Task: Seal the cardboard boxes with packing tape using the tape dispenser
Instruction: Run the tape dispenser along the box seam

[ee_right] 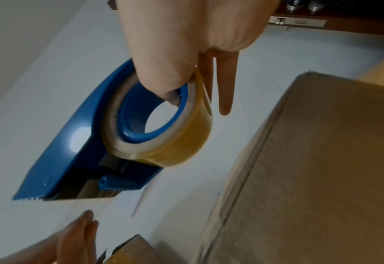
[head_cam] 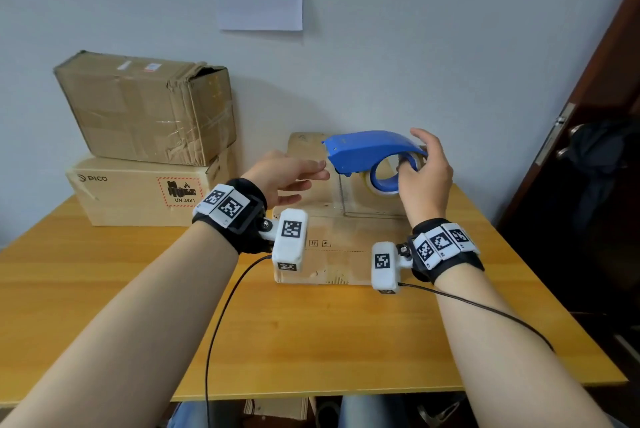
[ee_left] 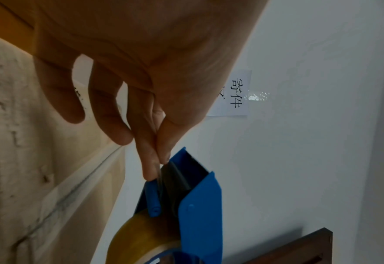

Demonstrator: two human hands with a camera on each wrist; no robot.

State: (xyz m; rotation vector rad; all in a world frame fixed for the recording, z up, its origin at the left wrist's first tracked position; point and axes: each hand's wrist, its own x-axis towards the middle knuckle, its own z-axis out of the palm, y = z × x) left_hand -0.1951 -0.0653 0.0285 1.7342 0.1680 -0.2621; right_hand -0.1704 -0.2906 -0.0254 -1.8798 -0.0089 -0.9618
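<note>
Holding the blue tape dispenser above the cardboard box on the desk, right hand grip curled through the roll; left hand grip pinching the tape end.

Head view: high, looking forward and down over the yellow wooden desk. Wrist views: close, along the fingers. Shared by all: the blue plastic tape dispenser.

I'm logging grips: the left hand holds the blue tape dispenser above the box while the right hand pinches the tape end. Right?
Swapped. The head view shows the right hand holding the blue tape dispenser above the box; the left hand pinches the tape end.
</note>
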